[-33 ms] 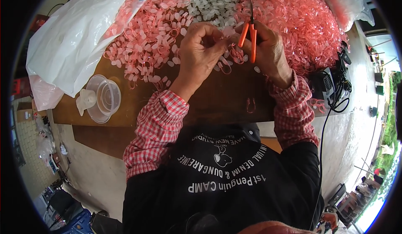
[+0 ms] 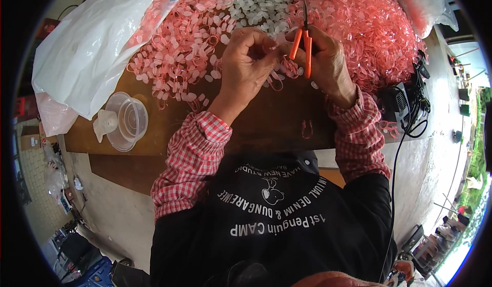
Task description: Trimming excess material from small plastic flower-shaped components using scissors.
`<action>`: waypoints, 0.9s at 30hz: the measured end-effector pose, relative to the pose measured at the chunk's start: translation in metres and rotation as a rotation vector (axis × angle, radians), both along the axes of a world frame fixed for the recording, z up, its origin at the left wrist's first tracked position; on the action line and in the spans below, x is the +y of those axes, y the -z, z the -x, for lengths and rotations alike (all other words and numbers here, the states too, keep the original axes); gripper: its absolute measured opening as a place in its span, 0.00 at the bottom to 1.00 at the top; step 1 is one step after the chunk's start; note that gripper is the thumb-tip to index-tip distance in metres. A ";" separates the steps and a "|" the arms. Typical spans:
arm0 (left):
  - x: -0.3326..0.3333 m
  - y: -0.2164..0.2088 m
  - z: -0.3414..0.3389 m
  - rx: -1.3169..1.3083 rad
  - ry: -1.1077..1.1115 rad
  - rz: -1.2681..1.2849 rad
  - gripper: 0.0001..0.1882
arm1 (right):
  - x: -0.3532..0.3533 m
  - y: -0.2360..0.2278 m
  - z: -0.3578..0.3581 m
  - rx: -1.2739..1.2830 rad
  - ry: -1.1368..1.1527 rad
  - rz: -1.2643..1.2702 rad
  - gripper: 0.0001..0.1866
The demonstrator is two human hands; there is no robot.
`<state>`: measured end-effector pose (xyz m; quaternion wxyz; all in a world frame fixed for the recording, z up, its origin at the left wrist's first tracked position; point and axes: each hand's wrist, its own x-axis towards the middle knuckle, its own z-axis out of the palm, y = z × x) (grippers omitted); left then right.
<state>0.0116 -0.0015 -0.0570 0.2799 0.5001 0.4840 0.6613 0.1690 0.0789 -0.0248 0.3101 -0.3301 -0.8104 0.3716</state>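
Close together over the table's far half, both my hands work at chest width. My left hand (image 2: 242, 74) is closed, thumb and forefinger pinched on a small pink plastic piece (image 2: 274, 47), mostly hidden by the fingertips. My right hand (image 2: 329, 64) is closed around slim pointed pliers (image 2: 308, 53) with orange handles, their dark tip pointing away from me. Its fingertips meet near the left ones, and whether they also grip a pink piece is hidden. Just below the hands lie pink loops (image 2: 290, 67) with pale oval tabs.
Pink looped pieces (image 2: 179, 64) spread at the left, clear ovals (image 2: 261, 5) sit in the middle, and a tall glossy pink heap (image 2: 374, 30) fills the right. A white plastic bag (image 2: 97, 46), a round clear tub (image 2: 126, 125) and a black corded device (image 2: 397, 102) flank the brown tabletop (image 2: 246, 128).
The pliers have shifted slightly left in my right hand. My left fingers have moved a touch at the pinch. The heaps and tub stay put.
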 end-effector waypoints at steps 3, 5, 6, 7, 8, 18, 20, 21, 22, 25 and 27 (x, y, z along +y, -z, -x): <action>-0.003 -0.007 -0.006 0.021 0.039 0.068 0.07 | -0.002 -0.004 0.002 0.042 0.007 0.076 0.13; -0.004 -0.013 -0.007 -0.036 0.076 0.122 0.07 | 0.001 -0.005 0.001 0.167 -0.078 0.165 0.12; -0.003 -0.015 -0.007 -0.091 0.112 0.176 0.07 | 0.003 -0.003 0.001 0.167 -0.078 0.164 0.12; -0.003 -0.014 -0.007 -0.091 0.112 0.176 0.07 | 0.005 0.001 0.000 0.142 -0.071 0.125 0.12; -0.003 -0.012 -0.006 -0.172 0.131 0.193 0.07 | 0.006 0.003 0.000 0.117 -0.064 0.086 0.12; -0.001 -0.013 0.009 -0.366 0.018 0.155 0.05 | 0.007 0.005 -0.009 -0.139 -0.051 -0.576 0.17; -0.002 -0.014 0.007 -0.349 -0.011 0.153 0.04 | 0.003 0.004 -0.008 -0.239 -0.065 -0.639 0.20; -0.002 -0.015 0.006 -0.332 -0.035 0.153 0.03 | 0.000 0.002 -0.007 -0.239 -0.068 -0.639 0.20; -0.001 -0.013 0.006 -0.333 -0.038 0.153 0.03 | -0.004 -0.001 -0.006 -0.275 -0.058 -0.628 0.21; 0.002 -0.009 0.007 -0.263 -0.104 0.095 0.02 | -0.004 0.005 -0.004 -0.313 -0.046 -0.657 0.22; 0.003 -0.008 0.008 -0.164 -0.142 0.135 0.02 | -0.003 0.006 -0.004 -0.317 -0.040 -0.698 0.22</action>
